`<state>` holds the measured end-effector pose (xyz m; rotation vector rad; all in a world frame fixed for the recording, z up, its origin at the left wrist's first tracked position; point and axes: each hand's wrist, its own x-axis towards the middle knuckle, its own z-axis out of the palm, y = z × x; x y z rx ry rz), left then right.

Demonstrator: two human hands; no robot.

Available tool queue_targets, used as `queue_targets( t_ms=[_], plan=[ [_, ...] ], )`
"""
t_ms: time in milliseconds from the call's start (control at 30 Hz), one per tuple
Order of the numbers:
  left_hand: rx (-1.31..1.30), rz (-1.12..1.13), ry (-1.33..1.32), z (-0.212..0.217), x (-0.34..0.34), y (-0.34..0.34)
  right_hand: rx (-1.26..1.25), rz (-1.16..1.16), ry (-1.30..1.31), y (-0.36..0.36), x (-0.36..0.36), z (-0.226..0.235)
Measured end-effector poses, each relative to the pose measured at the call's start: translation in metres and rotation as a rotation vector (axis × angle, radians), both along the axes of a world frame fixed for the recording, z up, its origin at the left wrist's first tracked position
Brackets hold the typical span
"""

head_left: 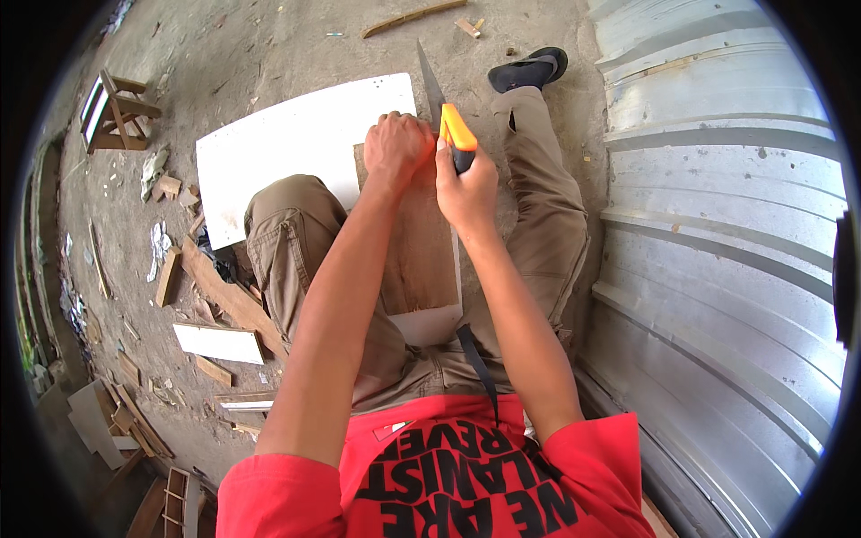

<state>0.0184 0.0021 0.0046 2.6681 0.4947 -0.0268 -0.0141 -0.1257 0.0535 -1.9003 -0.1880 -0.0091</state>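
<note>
My right hand is closed around the orange and black handle of a handsaw, whose narrow blade points away from me. Between my legs lies a brown wooden board. Over its far end my left hand is bent with its fingers curled down, beside the saw handle; the fingertips are hidden. A large white panel reaches beyond the board to the left, partly under my left knee. Near me, a white surface shows below the board's near end.
Corrugated metal sheeting rises close on my right. Wood offcuts and a white-faced strip litter the ground at left. A small wooden stool stands at the far left. A long wood strip lies ahead.
</note>
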Motion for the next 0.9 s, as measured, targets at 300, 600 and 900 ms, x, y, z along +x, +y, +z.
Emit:
queue_targets(
  t_ms=[300, 600, 900],
  plan=[
    [0.032, 0.032, -0.026, -0.002, -0.007, 0.004, -0.065, 0.129, 0.392, -0.147, -0.230, 0.106],
    [0.033, -0.014, -0.049, -0.003, -0.003, 0.001, 0.057, 0.077, 0.171, -0.016, 0.002, 0.004],
    [0.023, 0.069, -0.070, -0.005, -0.009, 0.003, 0.076, 0.045, 0.207, -0.081, -0.139, 0.052]
  ],
)
